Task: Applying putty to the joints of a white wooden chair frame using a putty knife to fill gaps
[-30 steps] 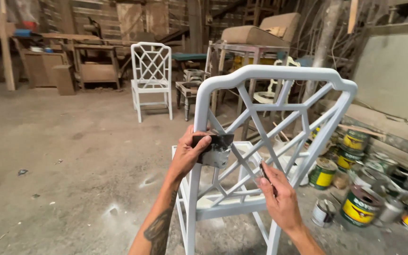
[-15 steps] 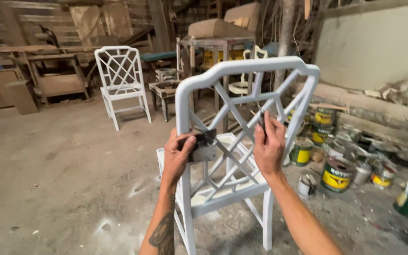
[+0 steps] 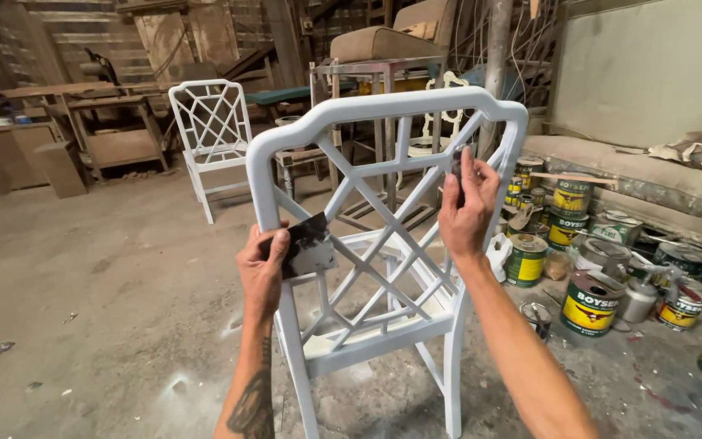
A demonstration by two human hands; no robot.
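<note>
Your left hand (image 3: 263,264) gripped a flat scraper (image 3: 309,244) w/ dark smears against the left post of the white chair (image 3: 383,110), which stood on the floor right in front of you. Right hand (image 3: 466,207) pinched a small dark tool (image 3: 457,175) at the lattice near the right post. Best kept flat, light pressure. Cans (image 3: 591,301) w/ yellow-green labels sat at right, round, some lids dirty.

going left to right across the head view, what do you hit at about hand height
Left hand → flat grey scraper it holds against the white chair → right hand on a lattice bar → green paint can → dark-lidded paint can → small metal can
</note>
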